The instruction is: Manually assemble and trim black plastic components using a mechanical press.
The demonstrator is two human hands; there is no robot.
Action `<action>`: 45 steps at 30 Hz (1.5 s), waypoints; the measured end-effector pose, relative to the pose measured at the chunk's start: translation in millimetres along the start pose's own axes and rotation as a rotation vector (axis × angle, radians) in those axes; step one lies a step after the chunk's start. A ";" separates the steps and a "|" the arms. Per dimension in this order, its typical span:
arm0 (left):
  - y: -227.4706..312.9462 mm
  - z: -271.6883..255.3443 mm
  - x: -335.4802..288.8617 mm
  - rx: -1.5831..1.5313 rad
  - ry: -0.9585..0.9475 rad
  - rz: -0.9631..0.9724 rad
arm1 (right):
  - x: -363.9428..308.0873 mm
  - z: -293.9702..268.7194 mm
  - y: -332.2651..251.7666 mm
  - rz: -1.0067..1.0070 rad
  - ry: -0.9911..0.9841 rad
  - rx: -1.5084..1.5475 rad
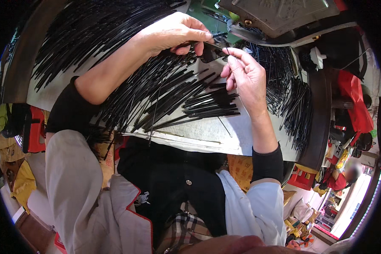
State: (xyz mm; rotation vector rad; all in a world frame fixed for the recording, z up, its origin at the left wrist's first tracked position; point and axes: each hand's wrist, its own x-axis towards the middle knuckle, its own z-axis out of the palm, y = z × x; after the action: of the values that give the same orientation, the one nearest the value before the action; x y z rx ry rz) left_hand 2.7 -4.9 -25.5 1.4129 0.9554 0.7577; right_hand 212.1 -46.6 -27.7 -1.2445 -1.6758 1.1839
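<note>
Near the far edge of the table, my left hand (183,34) is closed in a pinch round a thin black strip (216,47). My right hand (247,76) faces it, thumb and forefinger pressed together at the strip's other end. Both hands hang over the work surface beside a metal machine (279,17). Just below them lie many slim black strips (178,95), fanned over pale sheeting (190,137). A shorter bunch of strips (211,101) sits between my forearms. The exact tips in my right fingers are too small to make out.
Dense strips (93,29) cover the table's far left, and more strips (298,106) lie at the right. A dark curved rim (319,114) bounds the table. Red bins (300,177) and a red bag (353,99) are off to the right. A person (338,180) is in the background.
</note>
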 end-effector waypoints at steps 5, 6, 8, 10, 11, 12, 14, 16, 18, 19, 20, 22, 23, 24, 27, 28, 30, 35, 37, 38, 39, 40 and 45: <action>0.4 2.7 -0.1 -0.016 0.005 -0.013 | 0.3 -1.4 -4.1 0.031 -0.001 0.004; 1.2 3.5 -0.4 -0.015 0.002 -0.014 | 1.1 -1.7 -3.7 0.032 -0.005 0.019; 2.7 4.5 -1.3 -0.010 0.017 -0.018 | 1.9 -2.0 -4.0 0.034 -0.009 0.035; 1.7 4.6 -1.0 -0.006 0.010 -0.006 | 2.1 -2.1 -4.6 0.032 -0.009 0.024; 1.2 4.5 -0.9 -0.002 0.005 0.007 | 2.7 -2.3 -4.1 0.032 -0.010 0.025; 1.4 4.8 -1.3 -0.002 0.006 0.006 | 3.2 -2.8 -3.4 0.027 -0.015 0.031; 2.0 5.9 -2.0 0.087 0.023 0.042 | 4.7 -3.5 -2.7 0.022 -0.019 0.039; 2.1 5.0 0.5 0.078 0.020 0.065 | 7.1 -4.4 -3.7 0.010 -0.012 0.037; 2.6 4.2 1.8 0.070 0.020 0.087 | 10.8 -5.6 -4.9 0.006 -0.013 0.032; 2.8 4.1 2.3 0.072 0.031 0.079 | 12.5 -6.4 -4.7 0.003 -0.014 0.025; 3.3 3.7 2.5 0.075 0.043 0.074 | 14.0 -7.2 -3.7 0.005 -0.022 0.038; 1.1 2.9 3.6 0.065 0.048 0.061 | 14.6 -7.1 -2.1 0.002 -0.026 0.033; -0.4 2.6 4.4 0.053 0.052 0.046 | 14.6 -7.0 -1.3 0.002 -0.031 0.028; -0.6 1.4 5.1 0.053 0.050 0.045 | 14.9 -6.5 -1.8 0.004 -0.030 0.028; 2.5 -1.8 4.4 0.041 0.026 0.030 | 15.6 -4.9 -4.3 0.011 -0.030 0.033; 5.3 -1.7 3.3 0.012 0.018 -0.005 | 15.6 -5.3 -4.4 0.034 -0.040 0.088; 9.1 -2.9 -2.4 -0.042 0.028 -0.068 | 17.7 -2.6 -5.6 0.082 -0.054 0.191; 7.1 7.3 2.9 -0.015 0.029 -0.049 | 14.2 -9.6 3.3 0.150 0.053 0.418; 9.8 9.6 -6.5 -0.066 0.056 -0.035 | 17.7 -9.3 9.8 0.103 0.149 0.647; 16.6 13.5 -11.0 -0.024 0.043 -0.028 | 17.2 -16.9 13.8 0.119 0.187 0.799; 19.0 17.7 -12.1 0.015 0.028 -0.029 | 19.6 -21.7 20.2 0.125 0.249 0.916; 18.0 20.0 -12.8 0.049 -0.038 0.001 | 20.8 -23.8 23.8 0.117 0.233 0.953; 13.8 15.6 -10.5 0.180 -0.155 0.029 | 18.6 -13.4 21.0 0.142 0.032 0.879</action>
State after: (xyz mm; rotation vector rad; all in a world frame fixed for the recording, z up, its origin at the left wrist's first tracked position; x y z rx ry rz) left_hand 13.3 -20.7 -12.0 1.6206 0.9013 0.5854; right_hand 225.5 -23.0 -42.9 -0.8039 -0.8499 1.7064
